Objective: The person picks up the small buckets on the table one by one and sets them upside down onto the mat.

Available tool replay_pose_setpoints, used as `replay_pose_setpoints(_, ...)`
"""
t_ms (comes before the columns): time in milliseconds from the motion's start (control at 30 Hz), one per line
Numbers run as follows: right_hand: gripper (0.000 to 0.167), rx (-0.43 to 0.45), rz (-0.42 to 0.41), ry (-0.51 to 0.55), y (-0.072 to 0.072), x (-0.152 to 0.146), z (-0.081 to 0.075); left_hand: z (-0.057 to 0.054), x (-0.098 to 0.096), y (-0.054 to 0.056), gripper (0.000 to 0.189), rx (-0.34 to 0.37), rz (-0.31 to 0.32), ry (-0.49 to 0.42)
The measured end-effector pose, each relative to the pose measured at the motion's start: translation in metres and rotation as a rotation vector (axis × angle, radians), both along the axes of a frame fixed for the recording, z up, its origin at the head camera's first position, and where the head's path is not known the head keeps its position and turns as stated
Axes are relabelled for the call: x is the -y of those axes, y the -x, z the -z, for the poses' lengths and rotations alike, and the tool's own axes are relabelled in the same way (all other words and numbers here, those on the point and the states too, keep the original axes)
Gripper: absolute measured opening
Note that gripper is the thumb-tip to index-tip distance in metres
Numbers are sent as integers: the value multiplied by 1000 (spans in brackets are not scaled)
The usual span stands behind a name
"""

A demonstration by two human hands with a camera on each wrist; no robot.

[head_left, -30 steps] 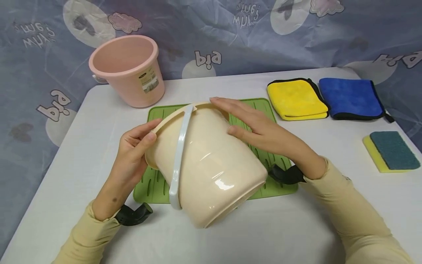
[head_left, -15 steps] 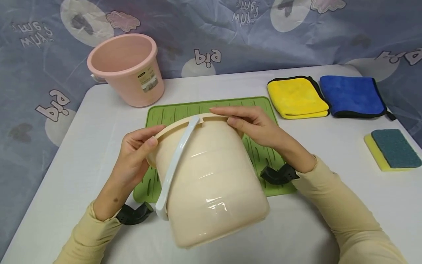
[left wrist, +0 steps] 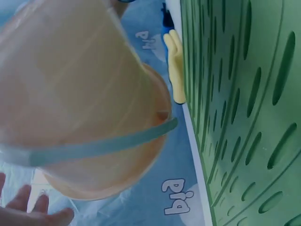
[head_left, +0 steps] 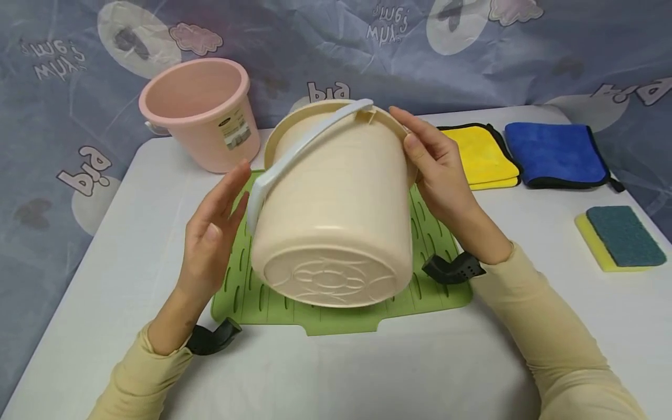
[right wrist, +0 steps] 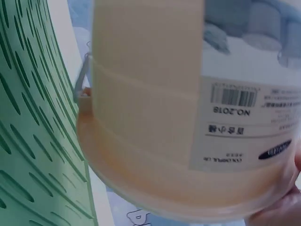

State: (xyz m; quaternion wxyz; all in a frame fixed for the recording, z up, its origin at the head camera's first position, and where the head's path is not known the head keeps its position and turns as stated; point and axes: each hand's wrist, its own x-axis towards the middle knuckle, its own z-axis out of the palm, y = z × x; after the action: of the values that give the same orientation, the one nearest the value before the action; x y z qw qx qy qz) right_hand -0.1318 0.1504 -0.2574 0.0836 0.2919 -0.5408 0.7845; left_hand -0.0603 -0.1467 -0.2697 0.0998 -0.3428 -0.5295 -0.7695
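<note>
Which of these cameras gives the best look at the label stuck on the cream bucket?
The right wrist view: the label faces that camera, with barcode and printed lines showing, though blurred. The head view shows the cream bucket from its base and side, with the label out of sight. The left wrist view shows only bare wall and the handle.

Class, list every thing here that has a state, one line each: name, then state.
Cream bucket: tipped, base toward camera, held above the mat.
Handle: lying against the bucket's side.
Pink bucket: upright, empty.
Yellow cloth: folded.
Blue cloth: folded.
Left hand: open.
Right hand: gripping the rim.
</note>
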Motion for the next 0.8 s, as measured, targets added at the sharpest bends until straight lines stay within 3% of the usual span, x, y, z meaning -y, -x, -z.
replay_pose_setpoints(167, 34, 113, 48, 66, 8, -4, 6, 6, 1, 0, 71, -58, -30, 159)
replay_pose_setpoints(367, 34, 222, 64, 47, 8, -3, 12, 6, 1, 0, 66, -22, -74, 253)
replay_pose_setpoints(567, 32, 363, 27, 49, 5, 3, 14, 5, 0, 0, 48, 94, -101, 132)
replay_pose_setpoints(800, 36, 474, -62, 13, 0, 9, 13, 9, 3, 2, 38, 263, -193, -54)
